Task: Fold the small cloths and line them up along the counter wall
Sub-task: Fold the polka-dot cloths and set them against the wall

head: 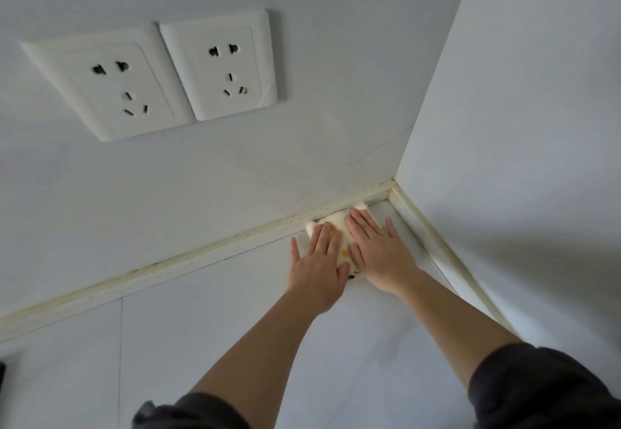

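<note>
home kitchen | tiled counter [235, 311] | twin wall sockets [161, 75]

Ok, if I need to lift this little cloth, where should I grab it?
Probably pinch the cloth by its near edge, coming from the open front. Its far edge lies against the back-wall strip and the side wall is close on the right. The left hand and right hand lie flat on top.
</note>
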The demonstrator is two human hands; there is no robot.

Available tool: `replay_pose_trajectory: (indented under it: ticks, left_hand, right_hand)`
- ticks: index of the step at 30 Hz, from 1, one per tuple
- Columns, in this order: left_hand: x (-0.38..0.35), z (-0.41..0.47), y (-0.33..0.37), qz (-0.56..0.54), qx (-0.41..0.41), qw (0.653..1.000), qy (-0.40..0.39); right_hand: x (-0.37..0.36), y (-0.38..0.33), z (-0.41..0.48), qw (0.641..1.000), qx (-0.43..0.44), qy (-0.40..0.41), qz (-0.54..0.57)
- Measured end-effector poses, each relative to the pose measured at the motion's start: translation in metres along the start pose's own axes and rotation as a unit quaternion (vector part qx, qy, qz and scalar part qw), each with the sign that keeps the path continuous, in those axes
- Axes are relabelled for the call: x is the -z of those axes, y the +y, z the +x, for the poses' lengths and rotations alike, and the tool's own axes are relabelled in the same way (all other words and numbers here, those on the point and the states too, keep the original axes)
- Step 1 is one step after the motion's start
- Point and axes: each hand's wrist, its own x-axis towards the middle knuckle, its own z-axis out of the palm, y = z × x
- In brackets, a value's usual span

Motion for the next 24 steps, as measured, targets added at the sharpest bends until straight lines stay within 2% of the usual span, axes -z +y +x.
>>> replay_pose_trajectory:
  ticks: [3,5,8,15,20,24]
  left_hand:
    - [0.013,-0.018,-0.004,-0.059,0.016,0.998,-0.008]
    - [0.019,-0.051,-0.014,-0.076,0.029,0.997,0.014]
    - [0.023,-0.121,-0.038,-0.081,0.025,0.995,0.052]
    - [0.034,-0.303,-0.096,-0.169,0.098,0.968,0.16]
    - [0.037,-0.441,-0.134,-0.189,0.151,0.938,0.249]
    - [0.034,-0.56,-0.16,-0.197,0.171,0.923,0.283]
  right_hand:
    - [0.013,-0.014,-0.008,0.999,-0.045,-0.018,0.015]
    - [0.018,-0.032,-0.025,0.995,-0.069,0.04,0.057]
    - [0.025,-0.08,-0.063,0.986,-0.055,0.101,0.12]
    - [0.04,-0.233,-0.158,0.962,-0.011,0.068,0.264]
    - [0.046,-0.348,-0.236,0.956,0.038,0.042,0.288]
    - [0.047,-0.437,-0.309,0.948,0.068,0.041,0.307]
